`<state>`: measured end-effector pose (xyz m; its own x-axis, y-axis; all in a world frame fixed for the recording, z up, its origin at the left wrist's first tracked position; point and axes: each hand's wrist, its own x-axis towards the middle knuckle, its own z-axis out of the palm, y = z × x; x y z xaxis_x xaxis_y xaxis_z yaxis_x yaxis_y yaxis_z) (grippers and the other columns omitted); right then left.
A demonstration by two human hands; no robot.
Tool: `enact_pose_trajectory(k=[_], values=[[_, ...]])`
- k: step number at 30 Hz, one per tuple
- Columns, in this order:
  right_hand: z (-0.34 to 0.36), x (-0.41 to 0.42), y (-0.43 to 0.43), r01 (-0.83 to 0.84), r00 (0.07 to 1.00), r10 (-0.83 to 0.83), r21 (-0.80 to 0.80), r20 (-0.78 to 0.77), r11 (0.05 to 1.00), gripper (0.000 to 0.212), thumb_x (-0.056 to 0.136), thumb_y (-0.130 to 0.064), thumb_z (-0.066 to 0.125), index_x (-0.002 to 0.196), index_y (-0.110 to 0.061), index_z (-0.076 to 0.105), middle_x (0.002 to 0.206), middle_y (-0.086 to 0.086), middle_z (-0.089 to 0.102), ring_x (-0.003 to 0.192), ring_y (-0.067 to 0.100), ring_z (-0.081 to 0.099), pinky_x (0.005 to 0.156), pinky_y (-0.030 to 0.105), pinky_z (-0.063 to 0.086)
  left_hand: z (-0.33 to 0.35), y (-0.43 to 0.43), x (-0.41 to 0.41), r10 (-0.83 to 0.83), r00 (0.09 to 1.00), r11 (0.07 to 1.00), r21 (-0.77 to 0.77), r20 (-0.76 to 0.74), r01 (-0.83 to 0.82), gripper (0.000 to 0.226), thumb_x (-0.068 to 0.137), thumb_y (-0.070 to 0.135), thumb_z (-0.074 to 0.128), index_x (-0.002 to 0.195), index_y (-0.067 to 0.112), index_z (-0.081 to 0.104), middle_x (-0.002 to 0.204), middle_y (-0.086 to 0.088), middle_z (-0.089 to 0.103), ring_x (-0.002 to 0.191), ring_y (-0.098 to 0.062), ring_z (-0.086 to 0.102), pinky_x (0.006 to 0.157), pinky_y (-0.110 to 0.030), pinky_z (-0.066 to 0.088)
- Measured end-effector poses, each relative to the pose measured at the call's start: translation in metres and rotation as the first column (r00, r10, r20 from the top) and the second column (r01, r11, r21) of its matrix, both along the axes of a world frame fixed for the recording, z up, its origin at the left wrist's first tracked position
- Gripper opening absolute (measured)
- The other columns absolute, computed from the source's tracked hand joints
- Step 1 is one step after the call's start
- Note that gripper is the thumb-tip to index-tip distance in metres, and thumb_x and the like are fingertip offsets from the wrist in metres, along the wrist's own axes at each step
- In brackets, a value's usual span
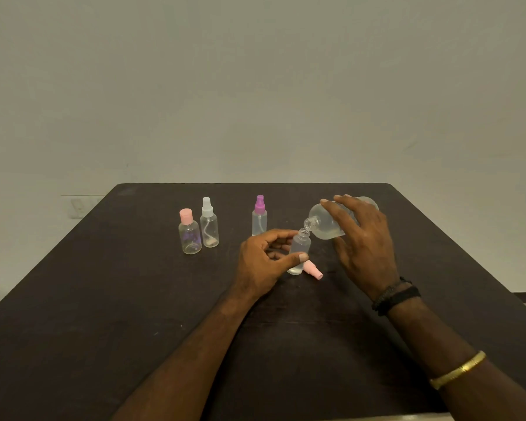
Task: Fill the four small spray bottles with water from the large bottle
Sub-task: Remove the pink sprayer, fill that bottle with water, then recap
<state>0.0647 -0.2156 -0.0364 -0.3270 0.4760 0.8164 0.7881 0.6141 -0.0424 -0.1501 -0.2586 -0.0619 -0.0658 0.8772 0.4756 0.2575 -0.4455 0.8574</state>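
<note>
My right hand (pixel 362 238) grips the large clear bottle (pixel 325 221), tilted on its side with its open neck just above the mouth of a small uncapped bottle (pixel 299 249). My left hand (pixel 264 262) pinches that small bottle, which stands upright on the table with a little water at its bottom. Its pink spray cap (pixel 313 270) lies on the table right beside it. Further back stand a purple-capped spray bottle (pixel 259 217), a white-capped spray bottle (pixel 209 223) and a pink-capped bottle (pixel 189 232), all closed.
Everything rests on a dark wooden table (pixel 134 314) that ends at a pale wall. Black bands and a gold bangle (pixel 457 370) circle my right forearm.
</note>
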Motion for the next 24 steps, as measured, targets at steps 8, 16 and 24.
enact_pose_trajectory(k=[8, 16, 24], values=[[-0.001, -0.004, -0.003, -0.044, 0.996, 0.032, -0.142, -0.085, 0.989, 0.078, 0.081, -0.012, 0.081, 0.151, -0.017, 0.045, 0.143, 0.009, 0.055, 0.129, 0.027, 0.052, 0.105, 0.049, 0.048, 0.001, 0.0, 0.0, 0.045, 0.998, 0.999, -0.017, 0.037, -0.044, 0.049, 0.076, 0.023, 0.09, 0.121, 0.013, 0.072, 0.108, 0.002, 0.077, 0.095, -0.009, 0.074, 0.081, -0.027, 0.063], [0.002, -0.006, 0.004, -0.112, 0.929, -0.017, -0.327, -0.369, 0.939, 0.085, 0.084, -0.027, 0.084, 0.155, -0.015, 0.038, 0.148, 0.007, 0.052, 0.13, 0.012, 0.049, 0.103, 0.028, 0.044, 0.001, 0.002, -0.001, 0.113, 0.991, 0.992, -0.057, 0.071, -0.109, 0.047, 0.075, 0.024, 0.091, 0.118, 0.017, 0.073, 0.103, 0.004, 0.077, 0.092, -0.009, 0.074, 0.079, -0.025, 0.062], [-0.006, -0.008, 0.011, -0.146, 0.882, -0.067, -0.405, -0.467, 0.903, 0.086, 0.082, -0.035, 0.083, 0.153, -0.018, 0.037, 0.151, 0.0, 0.052, 0.135, 0.019, 0.052, 0.107, 0.045, 0.053, 0.0, 0.002, -0.003, 0.136, 0.99, 0.988, -0.085, 0.046, -0.131, 0.048, 0.075, 0.026, 0.091, 0.119, 0.019, 0.072, 0.102, 0.006, 0.076, 0.092, -0.008, 0.073, 0.081, -0.025, 0.062]])
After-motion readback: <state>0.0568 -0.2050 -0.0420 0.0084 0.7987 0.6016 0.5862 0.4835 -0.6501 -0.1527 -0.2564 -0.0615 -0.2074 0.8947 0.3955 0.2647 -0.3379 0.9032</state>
